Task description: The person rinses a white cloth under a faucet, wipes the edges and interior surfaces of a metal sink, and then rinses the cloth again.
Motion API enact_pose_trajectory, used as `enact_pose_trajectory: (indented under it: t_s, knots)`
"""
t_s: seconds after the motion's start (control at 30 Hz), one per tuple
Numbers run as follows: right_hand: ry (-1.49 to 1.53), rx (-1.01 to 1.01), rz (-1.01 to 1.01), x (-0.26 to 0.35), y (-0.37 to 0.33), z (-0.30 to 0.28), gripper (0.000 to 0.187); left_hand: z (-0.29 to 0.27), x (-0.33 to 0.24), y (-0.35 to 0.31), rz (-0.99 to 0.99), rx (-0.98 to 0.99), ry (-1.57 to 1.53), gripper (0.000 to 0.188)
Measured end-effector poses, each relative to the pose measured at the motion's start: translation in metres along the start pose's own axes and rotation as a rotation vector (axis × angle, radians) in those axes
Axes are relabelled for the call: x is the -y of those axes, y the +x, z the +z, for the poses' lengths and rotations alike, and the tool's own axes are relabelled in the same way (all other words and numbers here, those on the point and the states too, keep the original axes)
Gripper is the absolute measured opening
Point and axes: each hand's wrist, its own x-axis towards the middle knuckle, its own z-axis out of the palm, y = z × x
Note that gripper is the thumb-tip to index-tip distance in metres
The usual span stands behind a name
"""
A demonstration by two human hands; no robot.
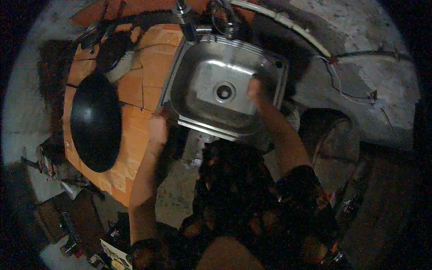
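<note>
A stainless steel sink [198,105] with a round drain [224,92] lies in front of me. My right hand [255,91] is over the right side of the basin, blurred, its fingers curled in. A dark patch shows beside those fingers; whether it is a held thing or shadow is unclear. At the sink's front left corner is my left hand [157,128], close to the orange tabletop's edge. Blur and dim light hide its fingers, and a small dark shape lies between it and the sink rim.
A large black wok-like pan [96,121] rests on the orange patterned tabletop [135,90] to the left. A metal faucet [183,18] stands behind the sink. A pale pipe [288,22] curves along the wall. A dark round container [333,135] stands at the right.
</note>
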Motion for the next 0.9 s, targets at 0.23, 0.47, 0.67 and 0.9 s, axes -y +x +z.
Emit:
enact_pose_trajectory:
  t_s: [0.23,0.47,0.67,0.9]
  knots:
    - [0.163,-0.617,-0.183,0.094,0.064,0.084,0.013,-0.004,-0.024,0.017,-0.464,-0.073,-0.753,0.027]
    - [0.219,0.300,-0.467,0.127,-0.052,0.102,0.020,-0.014,-0.019,0.019,-0.142,0.000,-0.197,0.032]
    - [0.044,0.111,-0.297,-0.068,0.012,0.075,0.016,-0.005,-0.012,0.018,-0.078,-0.059,-0.267,0.032]
    - [0.071,-0.219,-0.216,0.101,0.090,0.064,0.018,-0.009,-0.017,0.016,-0.152,0.004,-0.180,0.031]
